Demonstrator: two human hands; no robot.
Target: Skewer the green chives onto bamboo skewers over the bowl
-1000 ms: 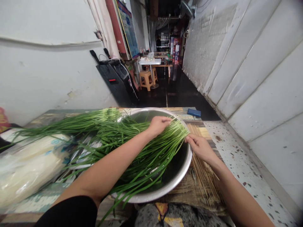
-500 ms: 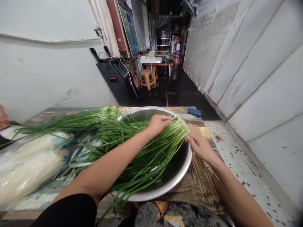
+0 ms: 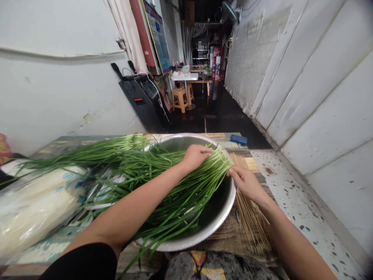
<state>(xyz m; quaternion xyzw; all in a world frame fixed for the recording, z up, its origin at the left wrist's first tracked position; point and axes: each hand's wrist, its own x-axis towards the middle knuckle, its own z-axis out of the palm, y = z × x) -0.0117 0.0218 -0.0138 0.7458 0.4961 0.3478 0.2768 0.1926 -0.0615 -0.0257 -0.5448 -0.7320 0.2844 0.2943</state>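
The left hand (image 3: 197, 157), at mid-frame, pinches pale stalk ends of the green chives (image 3: 214, 167); the right hand (image 3: 244, 181), right of centre, closes thumb and finger on them too. The chives lie across the metal basin (image 3: 218, 226). This looks like gathering the ends; the next move seems to call for a light, even grip.

White walls (image 3: 326, 101) flank a dark floor (image 3: 221, 116), with stools (image 3: 179, 97) beside a table (image 3: 190, 77).

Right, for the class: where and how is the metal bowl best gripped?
Probably by the bowl's rim, coming from the near right: the curved edge is bare there, while long greens drape over the near left.
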